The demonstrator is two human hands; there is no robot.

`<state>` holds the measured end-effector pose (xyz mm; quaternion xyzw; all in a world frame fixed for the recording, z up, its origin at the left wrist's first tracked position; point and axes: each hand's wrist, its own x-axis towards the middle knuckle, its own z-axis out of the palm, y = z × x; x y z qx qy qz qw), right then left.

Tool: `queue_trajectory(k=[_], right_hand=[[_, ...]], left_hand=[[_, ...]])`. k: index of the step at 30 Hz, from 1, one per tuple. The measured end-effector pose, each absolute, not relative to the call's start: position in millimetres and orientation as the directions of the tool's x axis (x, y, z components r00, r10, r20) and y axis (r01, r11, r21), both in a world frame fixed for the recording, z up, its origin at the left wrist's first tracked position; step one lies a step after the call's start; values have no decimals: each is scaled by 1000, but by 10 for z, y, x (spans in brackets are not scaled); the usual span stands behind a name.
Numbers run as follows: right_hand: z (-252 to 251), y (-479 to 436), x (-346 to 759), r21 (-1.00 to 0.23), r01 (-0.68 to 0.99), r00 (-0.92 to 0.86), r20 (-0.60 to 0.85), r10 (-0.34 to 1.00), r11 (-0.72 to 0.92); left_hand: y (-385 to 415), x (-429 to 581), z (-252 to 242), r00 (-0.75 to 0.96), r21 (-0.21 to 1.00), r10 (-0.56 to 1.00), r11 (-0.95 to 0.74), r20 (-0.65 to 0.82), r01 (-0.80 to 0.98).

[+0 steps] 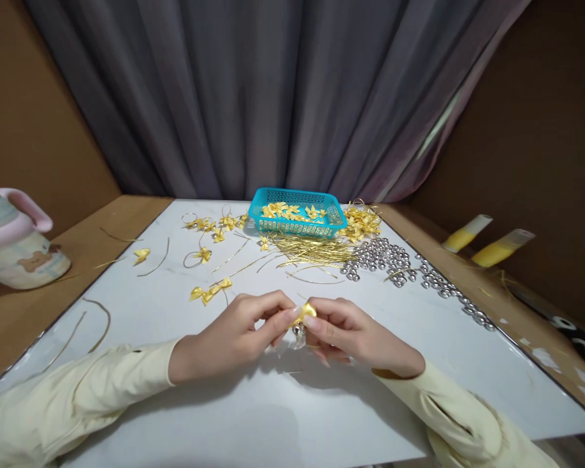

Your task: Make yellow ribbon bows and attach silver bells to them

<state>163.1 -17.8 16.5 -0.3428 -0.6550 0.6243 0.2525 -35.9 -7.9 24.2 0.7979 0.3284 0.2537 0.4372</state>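
We find both hands meeting at the near middle of the white tabletop (292, 409), fingertips turned toward each other. The left hand (234, 335) and the right hand (353, 335) each pinch the yellow bow (306, 312) between thumb and forefinger, so neither hand is open and neither is nearer than the other. The bow sits at their joined tips, its long axis running roughly from three to nine o'clock, tilted up slightly on the right. A small silver bell (299, 334) hangs just under it (partly hidden by the fingers, so we cannot tell how it is attached).

From the hands, a blue basket (292, 227) with more bows in it stands at twelve o'clock, well apart. A spread of gold cords (312, 250) lies between it and the hands. A heap of silver bells (385, 257) trails off at one to two o'clock. Loose bows on loops (209, 292) lie at eleven o'clock, near the left hand. A pastel mug (14, 244) stands far out at ten o'clock. Nothing lies between the two hands except the bow and bell.
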Motion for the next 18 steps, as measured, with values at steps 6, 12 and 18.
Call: queue_trajectory(k=[6,12,18], right_hand=[[185,-183,1645,-992,130,-587,-70,807,8],[143,-180,1620,-993,96,-471,12,882,65],[115,-170,1622,-972,179,-524,37,851,152]], left_hand=[[-50,-370,230,623,884,775,-360,105,299],[9,-375,203,562,888,811,-370,166,272],[5,-360,188,586,894,801,-344,120,286]])
